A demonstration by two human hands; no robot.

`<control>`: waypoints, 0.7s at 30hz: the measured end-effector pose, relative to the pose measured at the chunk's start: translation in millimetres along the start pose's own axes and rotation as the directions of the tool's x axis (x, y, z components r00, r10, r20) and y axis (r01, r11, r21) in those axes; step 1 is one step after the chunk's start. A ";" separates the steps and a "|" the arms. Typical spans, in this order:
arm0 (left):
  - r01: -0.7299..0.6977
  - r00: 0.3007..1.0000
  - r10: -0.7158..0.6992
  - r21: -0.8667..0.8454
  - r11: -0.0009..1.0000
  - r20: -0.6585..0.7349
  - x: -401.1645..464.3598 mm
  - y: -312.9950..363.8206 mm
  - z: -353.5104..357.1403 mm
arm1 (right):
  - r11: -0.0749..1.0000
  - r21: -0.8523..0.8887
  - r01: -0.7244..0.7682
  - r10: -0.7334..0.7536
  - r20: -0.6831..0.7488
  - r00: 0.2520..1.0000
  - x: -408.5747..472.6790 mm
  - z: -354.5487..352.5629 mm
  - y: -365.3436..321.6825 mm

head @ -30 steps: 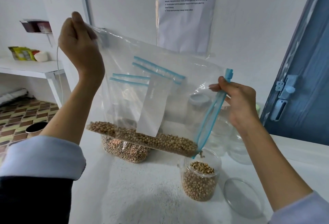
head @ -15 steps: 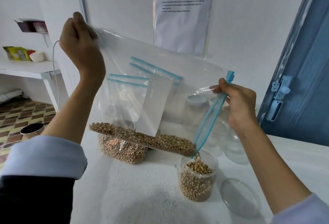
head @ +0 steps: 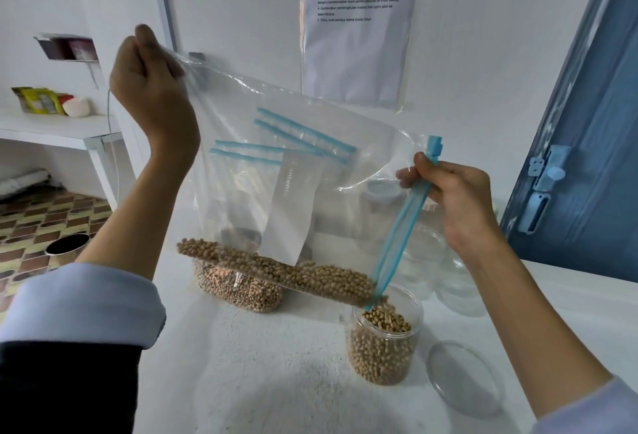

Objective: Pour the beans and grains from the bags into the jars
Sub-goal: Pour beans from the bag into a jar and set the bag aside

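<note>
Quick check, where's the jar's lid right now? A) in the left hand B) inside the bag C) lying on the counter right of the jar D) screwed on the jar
C: the clear lid lies flat on the counter just right of the open jar, while both hands grip the bag.

My left hand and right hand are both bare: no gloves, rings or watch that I can see. My forearms are uncovered up to pale blue-white sleeves. The left sleeve ends in a wide, smooth cuff, and below it lies a dark, nearly black layer of cloth. Of the right sleeve only a pale corner shows at the frame's edge.
</note>
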State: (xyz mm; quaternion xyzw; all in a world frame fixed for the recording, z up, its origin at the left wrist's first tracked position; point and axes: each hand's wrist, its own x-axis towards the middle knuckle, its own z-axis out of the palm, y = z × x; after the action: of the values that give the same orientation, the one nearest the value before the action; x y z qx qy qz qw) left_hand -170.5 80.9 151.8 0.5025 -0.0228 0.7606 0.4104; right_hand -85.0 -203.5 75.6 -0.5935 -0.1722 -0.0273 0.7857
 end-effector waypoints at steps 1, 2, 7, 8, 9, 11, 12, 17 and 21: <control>0.000 1.000 0.000 -0.004 1.000 0.000 0.0 0.9 -0.7 | 1.000 0.001 -0.002 0.002 0.010 1.000 -1.7 0.5 -0.2; -0.001 1.000 0.001 -0.014 1.000 -0.001 0.2 1.9 -1.5 | 1.000 0.008 0.004 -0.004 -0.005 1.000 -2.6 0.5 -0.1; 0.000 1.000 0.000 -0.059 0.998 0.009 -1.3 5.0 -2.0 | 1.000 0.020 0.023 -0.023 -0.008 1.000 -6.8 -1.4 -0.4; 0.005 1.000 -0.004 -0.068 0.998 0.011 -2.1 5.3 -1.7 | 0.999 0.020 0.026 -0.026 -0.013 1.000 -7.9 -1.6 0.2; 0.008 1.000 -0.007 -0.083 0.997 0.013 -2.9 5.0 -1.4 | 0.999 0.023 0.032 -0.032 -0.031 0.999 -8.0 -2.5 0.7; 0.015 1.000 -0.014 -0.097 0.995 0.017 -3.7 4.7 -1.4 | 0.999 0.026 0.030 -0.029 -0.039 0.999 -8.0 -4.1 0.6; 0.021 1.000 -0.019 -0.093 0.995 0.017 -3.9 5.4 -1.5 | 1.000 0.023 0.021 -0.020 -0.022 1.000 -8.4 -4.7 0.2; 0.056 0.998 -0.052 -0.114 0.992 0.043 -7.3 6.0 -1.0 | 0.999 0.005 0.044 -0.044 -0.052 0.998 -5.1 -12.2 -0.6; 0.068 0.997 -0.061 -0.137 0.988 0.049 -13.2 4.8 1.9 | 0.999 -0.026 0.039 -0.040 -0.047 0.998 -4.5 -12.0 1.5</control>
State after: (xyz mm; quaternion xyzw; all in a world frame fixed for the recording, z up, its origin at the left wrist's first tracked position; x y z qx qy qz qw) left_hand -170.1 68.9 144.3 0.4902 -0.0683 0.7322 0.4680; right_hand -86.0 -215.0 70.0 -0.5990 -0.1649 -0.0591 0.7813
